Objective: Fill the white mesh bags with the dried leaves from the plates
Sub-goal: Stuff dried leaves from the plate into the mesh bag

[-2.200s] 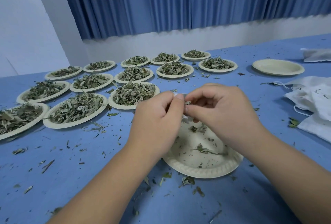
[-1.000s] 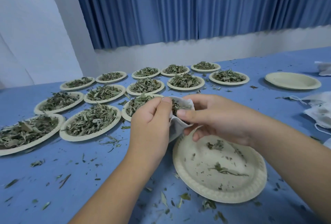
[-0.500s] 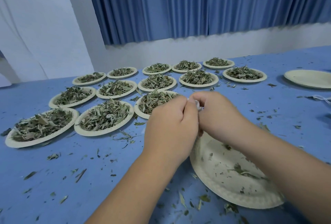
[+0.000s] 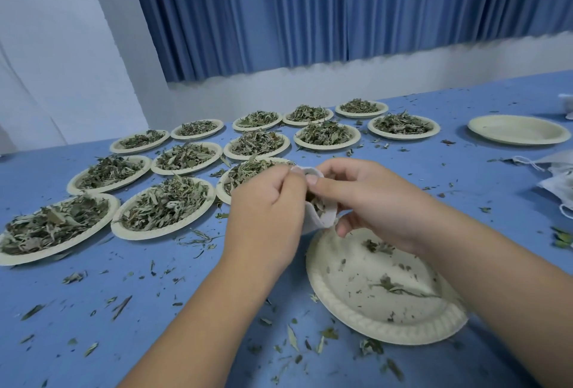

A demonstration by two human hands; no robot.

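Observation:
A small white mesh bag (image 4: 322,217) with dried leaves inside hangs between both hands, just above the far rim of a nearly bare paper plate (image 4: 347,294). My left hand (image 4: 266,210) pinches the bag's top edge from the left. My right hand (image 4: 366,198) pinches the same edge from the right, thumb against the left thumb. Most of the bag is hidden behind the hands. Only a few leaf scraps (image 4: 393,286) lie on that plate.
Several paper plates heaped with dried leaves (image 4: 164,204) stand in rows on the blue table at the left and back. A bare plate (image 4: 517,133) sits at the far right. Loose white mesh bags (image 4: 558,179) lie at the right edge. Leaf crumbs are scattered over the table.
The view has swung left and up. Both hands stay together at the bag's top; the bag's mouth was open a second ago, then pinched shut, and now shows between the hands again.

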